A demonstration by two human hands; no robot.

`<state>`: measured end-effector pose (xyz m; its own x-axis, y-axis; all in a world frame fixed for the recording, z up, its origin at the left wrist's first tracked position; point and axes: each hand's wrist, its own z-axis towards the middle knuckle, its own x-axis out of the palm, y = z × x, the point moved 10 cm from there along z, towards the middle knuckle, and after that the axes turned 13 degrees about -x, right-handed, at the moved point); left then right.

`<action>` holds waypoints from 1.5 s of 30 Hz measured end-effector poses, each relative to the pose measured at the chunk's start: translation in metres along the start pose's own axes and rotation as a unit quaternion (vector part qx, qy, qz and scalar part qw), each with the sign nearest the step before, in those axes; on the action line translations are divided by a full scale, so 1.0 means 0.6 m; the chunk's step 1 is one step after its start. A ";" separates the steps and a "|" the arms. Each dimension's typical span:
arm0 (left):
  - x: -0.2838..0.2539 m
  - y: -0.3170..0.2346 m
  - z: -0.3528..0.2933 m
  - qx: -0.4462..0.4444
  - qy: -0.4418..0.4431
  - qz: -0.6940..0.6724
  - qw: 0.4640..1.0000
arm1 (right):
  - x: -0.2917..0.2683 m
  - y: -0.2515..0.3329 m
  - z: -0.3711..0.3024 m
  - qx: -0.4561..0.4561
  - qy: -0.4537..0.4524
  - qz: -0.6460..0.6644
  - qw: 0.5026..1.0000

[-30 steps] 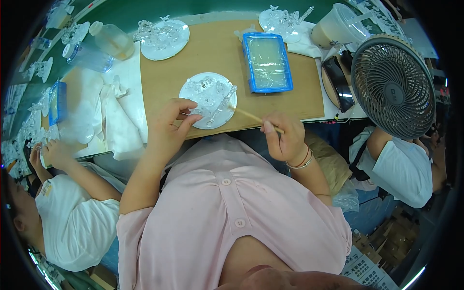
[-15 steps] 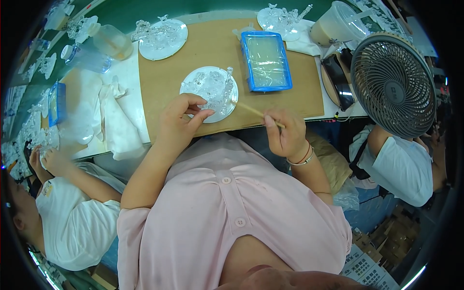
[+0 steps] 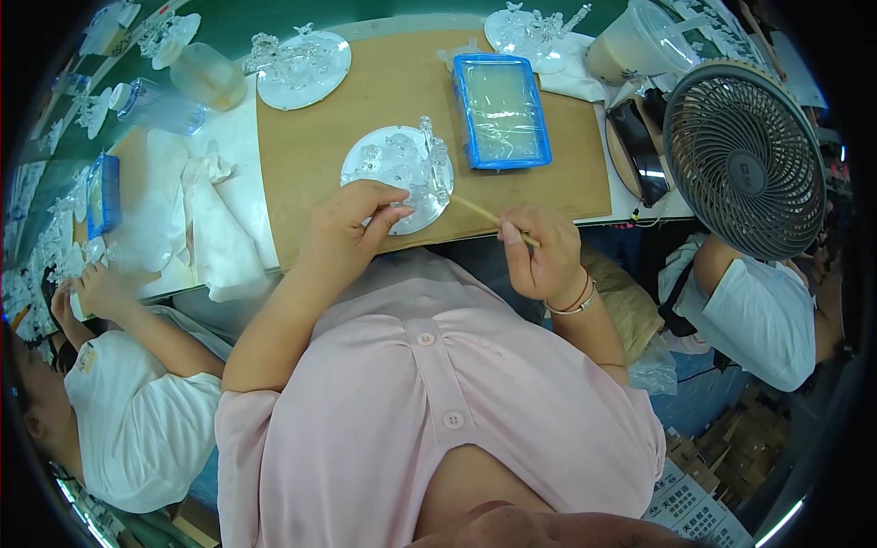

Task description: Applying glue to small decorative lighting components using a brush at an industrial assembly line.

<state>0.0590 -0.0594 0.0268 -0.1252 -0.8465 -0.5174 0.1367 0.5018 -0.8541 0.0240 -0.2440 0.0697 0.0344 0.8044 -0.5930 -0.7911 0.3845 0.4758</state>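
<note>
In front of me a round white plate (image 3: 368,151) carries several clear, glittering small pieces, with a taller clear figure (image 3: 431,160) upright near its right side. My left hand (image 3: 352,219) is over the plate's lower left edge, thumb and forefinger nearly together; whatever lies between them is too small or see-through to make out. In my right hand (image 3: 541,247) a thin wooden stick (image 3: 477,210) is gripped between thumb and fingers, pointing left, its tip at the plate's right rim beside the clear figure.
A blue-rimmed box (image 3: 502,114) lies on the brown board (image 3: 306,173) behind the plate. Further plates of clear pieces (image 3: 306,73) stand at the back. To the right are a fan (image 3: 744,169), a dark glasses-like item (image 3: 637,155) and a tub (image 3: 630,50). A co-worker's hands (image 3: 96,292) work at left.
My left fingers have shifted slightly right over the plate. The clear figure stands a little higher and more upright. The stick stays in my right hand, almost unmoved.
</note>
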 end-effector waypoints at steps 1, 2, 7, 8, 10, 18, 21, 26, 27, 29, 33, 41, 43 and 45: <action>0.001 -0.007 -0.003 0.026 -0.008 0.006 1.000 | 0.004 0.003 0.000 -0.003 0.011 0.029 1.000; 0.005 -0.007 -0.003 0.026 -0.006 0.005 1.000 | 0.005 0.003 -0.001 -0.001 0.011 0.028 1.000; 0.004 -0.025 -0.008 0.065 -0.026 0.032 0.997 | 0.009 -0.004 0.000 -0.013 -0.020 0.027 0.999; 0.004 -0.024 -0.009 0.065 -0.027 0.033 0.997 | 0.008 -0.004 0.001 -0.014 -0.020 0.028 0.999; 0.000 -0.020 -0.012 0.066 -0.035 0.032 0.997 | 0.016 -0.007 0.001 -0.006 0.025 0.043 0.999; 0.008 -0.026 -0.009 0.071 -0.030 0.033 0.996 | -0.004 0.004 -0.007 -0.011 0.023 0.004 1.000; 0.007 -0.025 -0.008 0.070 -0.026 0.032 0.997 | 0.005 0.031 -0.003 -0.031 0.036 0.029 0.998; 0.007 -0.024 -0.007 0.066 -0.028 0.036 0.997 | 0.021 0.035 0.000 -0.029 0.036 0.076 0.996; 0.008 -0.024 -0.007 0.069 -0.026 0.034 0.997 | 0.014 0.026 -0.004 -0.020 0.027 0.059 0.998; 0.008 -0.026 -0.006 0.071 -0.025 0.032 0.997 | 0.001 0.012 -0.009 -0.012 0.018 0.043 0.999; 0.009 -0.031 -0.009 0.071 -0.026 0.034 0.997 | -0.024 -0.022 -0.011 0.046 -0.006 -0.051 0.998; -0.048 -0.037 0.029 0.026 -0.011 0.007 1.000 | -0.132 -0.004 -0.022 0.030 -0.242 0.113 0.963; -0.084 -0.071 0.077 -0.014 -0.011 0.004 1.000 | -0.165 0.004 -0.043 -0.023 -0.317 0.116 0.941; -0.104 -0.138 0.147 0.069 -0.038 0.077 0.994 | -0.195 0.012 -0.063 -0.054 -0.385 0.080 0.918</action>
<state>0.1420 -0.0639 0.1342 -0.0189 -0.7748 -0.6319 0.2824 0.6022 -0.7467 -0.0085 -0.3524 0.1179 0.3011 0.9441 0.1342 -0.8780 0.2195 0.4253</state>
